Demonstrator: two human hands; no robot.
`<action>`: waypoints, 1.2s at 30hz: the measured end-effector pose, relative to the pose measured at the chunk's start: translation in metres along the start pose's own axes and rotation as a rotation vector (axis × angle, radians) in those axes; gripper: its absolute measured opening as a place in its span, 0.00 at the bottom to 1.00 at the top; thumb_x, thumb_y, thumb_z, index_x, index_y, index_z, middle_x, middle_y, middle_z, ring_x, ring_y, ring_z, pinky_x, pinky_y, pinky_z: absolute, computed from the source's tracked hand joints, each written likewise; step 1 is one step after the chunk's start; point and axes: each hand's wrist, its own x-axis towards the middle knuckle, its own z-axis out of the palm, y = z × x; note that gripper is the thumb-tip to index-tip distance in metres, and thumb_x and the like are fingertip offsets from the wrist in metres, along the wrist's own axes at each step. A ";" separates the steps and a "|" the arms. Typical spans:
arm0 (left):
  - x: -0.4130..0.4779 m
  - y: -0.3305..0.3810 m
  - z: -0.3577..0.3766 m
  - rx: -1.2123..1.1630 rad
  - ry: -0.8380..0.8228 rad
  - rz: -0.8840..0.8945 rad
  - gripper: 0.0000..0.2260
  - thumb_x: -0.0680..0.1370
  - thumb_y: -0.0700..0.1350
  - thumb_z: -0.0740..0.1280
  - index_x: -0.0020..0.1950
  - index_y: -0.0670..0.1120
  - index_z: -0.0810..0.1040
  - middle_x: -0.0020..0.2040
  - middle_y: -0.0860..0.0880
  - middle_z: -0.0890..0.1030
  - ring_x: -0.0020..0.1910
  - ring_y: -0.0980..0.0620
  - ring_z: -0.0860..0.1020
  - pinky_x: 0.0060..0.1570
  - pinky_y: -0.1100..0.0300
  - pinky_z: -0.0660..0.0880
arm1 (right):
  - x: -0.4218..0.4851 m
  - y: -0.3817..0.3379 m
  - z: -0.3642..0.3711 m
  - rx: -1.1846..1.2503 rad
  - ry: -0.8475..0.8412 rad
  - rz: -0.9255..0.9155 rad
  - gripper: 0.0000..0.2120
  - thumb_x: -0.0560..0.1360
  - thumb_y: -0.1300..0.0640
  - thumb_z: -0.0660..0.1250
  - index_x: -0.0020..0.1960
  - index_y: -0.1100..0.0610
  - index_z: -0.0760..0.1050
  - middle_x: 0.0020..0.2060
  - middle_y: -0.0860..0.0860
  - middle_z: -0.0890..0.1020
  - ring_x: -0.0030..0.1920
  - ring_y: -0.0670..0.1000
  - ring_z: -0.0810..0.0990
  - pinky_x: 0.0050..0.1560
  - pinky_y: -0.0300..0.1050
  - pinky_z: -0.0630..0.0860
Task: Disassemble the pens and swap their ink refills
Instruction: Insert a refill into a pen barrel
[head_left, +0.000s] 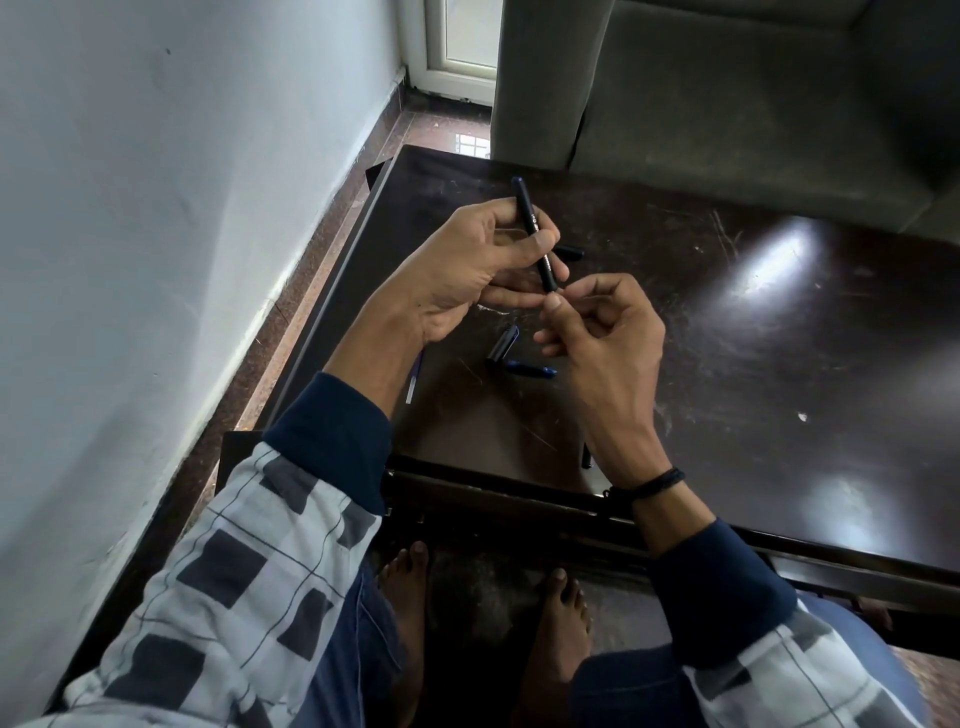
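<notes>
Noted black pen barrel (535, 234) raised above the dark worktop (779, 338), tilted, far end pointing up and left. Found it pinched mid-length between thumb and curled fingers of left hand (467, 270). Saw right hand (602, 332) just near and right of it, thumb and forefinger pinching the barrel's near end. Logged on worktop beneath the hands: grey cap (503, 343), blue pen piece (530, 368) just beside it; thin refill (414, 379) further left, partly hidden under left wrist.
</notes>
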 end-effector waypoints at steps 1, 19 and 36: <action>0.000 0.000 0.000 0.005 -0.009 0.002 0.01 0.83 0.41 0.68 0.54 0.45 0.78 0.47 0.43 0.87 0.46 0.46 0.87 0.48 0.52 0.84 | 0.000 0.000 0.000 0.012 0.000 0.004 0.05 0.80 0.64 0.71 0.52 0.60 0.76 0.40 0.60 0.85 0.35 0.52 0.85 0.36 0.39 0.80; 0.006 -0.002 -0.022 -0.164 0.349 -0.019 0.03 0.82 0.41 0.69 0.54 0.42 0.79 0.46 0.40 0.86 0.46 0.39 0.87 0.45 0.53 0.85 | 0.004 0.004 -0.003 -0.226 -0.147 0.035 0.06 0.78 0.62 0.73 0.52 0.53 0.83 0.43 0.51 0.87 0.39 0.51 0.86 0.44 0.47 0.85; 0.004 -0.002 -0.014 -0.079 0.271 -0.070 0.04 0.83 0.41 0.67 0.56 0.42 0.79 0.45 0.42 0.87 0.46 0.41 0.88 0.45 0.55 0.85 | 0.006 0.005 -0.006 -0.257 -0.106 0.023 0.04 0.78 0.58 0.74 0.50 0.50 0.82 0.43 0.50 0.87 0.43 0.50 0.86 0.47 0.47 0.85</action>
